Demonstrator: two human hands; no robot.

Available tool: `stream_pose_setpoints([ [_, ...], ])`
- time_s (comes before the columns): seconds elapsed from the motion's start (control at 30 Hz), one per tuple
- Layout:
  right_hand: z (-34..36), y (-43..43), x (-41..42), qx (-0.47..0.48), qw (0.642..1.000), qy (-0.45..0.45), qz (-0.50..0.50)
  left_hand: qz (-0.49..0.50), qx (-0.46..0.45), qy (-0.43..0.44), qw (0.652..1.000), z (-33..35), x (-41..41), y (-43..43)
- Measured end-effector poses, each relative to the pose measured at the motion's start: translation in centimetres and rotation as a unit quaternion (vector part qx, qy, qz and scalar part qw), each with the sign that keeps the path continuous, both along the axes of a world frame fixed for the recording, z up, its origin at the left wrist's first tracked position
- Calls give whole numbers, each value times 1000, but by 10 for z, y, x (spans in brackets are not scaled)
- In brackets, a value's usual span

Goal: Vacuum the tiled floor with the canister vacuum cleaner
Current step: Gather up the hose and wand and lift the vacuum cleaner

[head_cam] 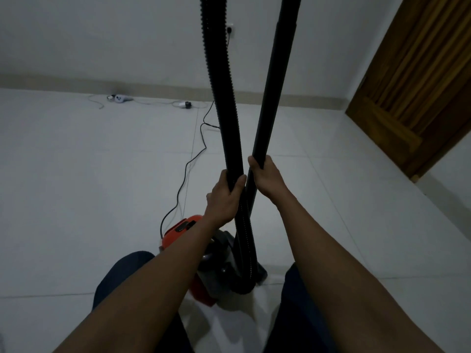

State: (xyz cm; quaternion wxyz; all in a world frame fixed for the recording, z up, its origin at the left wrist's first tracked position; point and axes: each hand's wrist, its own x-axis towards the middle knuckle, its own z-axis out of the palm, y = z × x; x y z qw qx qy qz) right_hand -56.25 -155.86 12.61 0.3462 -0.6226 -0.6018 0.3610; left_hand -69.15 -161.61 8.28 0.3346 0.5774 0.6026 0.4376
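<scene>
**Black hose point(221, 98) in my left hand point(225, 197), black tube point(275, 85) in my right hand point(267, 177)**

Both my hands are raised in front of me, side by side and close together without touching. My left hand has its fingers and thumb wrapped round the ribbed hose. My right hand, a little higher, grips the smooth tube in the same way, thumb on the near side. Hose and tube both rise past the top of the view, spreading apart as they go up, and they cross just under my hands.

The orange and grey canister point(178, 231) sits on the tiled floor point(76, 187) below my hands, between my knees point(122, 276) in dark trousers. My left forearm lies across much of it, so I see only its orange back and part of the grey front. The hose curves down from my left hand into the front end of the canister. Something dark stands on the floor just beside that joint, at the foot of the tube. It may be the floor nozzle, but the light is too dim for me to tell.

A thin black power cord point(196, 156) leaves the back of the canister and wanders across the tiles towards a wall socket point(230, 29), which is partly hidden behind the hose. White cables point(182, 104) with small plugs lie along the beige skirting point(76, 81) at the foot of the wall, well apart from the canister. A wooden door point(420, 85) stands at the right.
</scene>
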Motion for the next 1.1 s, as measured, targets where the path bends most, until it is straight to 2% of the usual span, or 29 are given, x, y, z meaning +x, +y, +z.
stream_pose_setpoints([
  [0.1, -10, -13, 11, -70, 996, 24, 43, -20, -59, 39, 997, 11, -11, 10],
  [0.23, -24, -24, 16, -106, 988, 53, 103, -24, -89, 18, 996, 12, -25, 34],
  [0.37, -31, -38, 8, -61, 987, 42, 142, -46, -88, -30, 995, 18, -18, 33],
  [0.47, -40, -40, -5, -25, 995, -2, 94, -60, -81, -10, 995, 21, -19, 34],
  [0.57, -43, -46, -14, -11, 999, -15, 46, -31, -39, 75, 996, 4, -29, 22],
  [0.63, -45, -50, -17, 0, 999, -16, 35, 16, -55, 126, 990, -22, -39, 6],
  [0.8, -46, -51, -23, -3, 1000, -16, 4, 47, -233, 272, 933, -105, -81, -24],
  [0.83, -46, -52, -23, -5, 1000, -14, 1, 48, -248, 262, 931, -119, -88, -26],
  [0.97, -47, -50, -23, -7, 1000, -15, -5, 12, -297, 132, 946, -148, -106, -16],
  [1.1, -49, -46, -24, -7, 1000, -26, -13, -7, -310, 112, 944, -166, -119, -4],
])
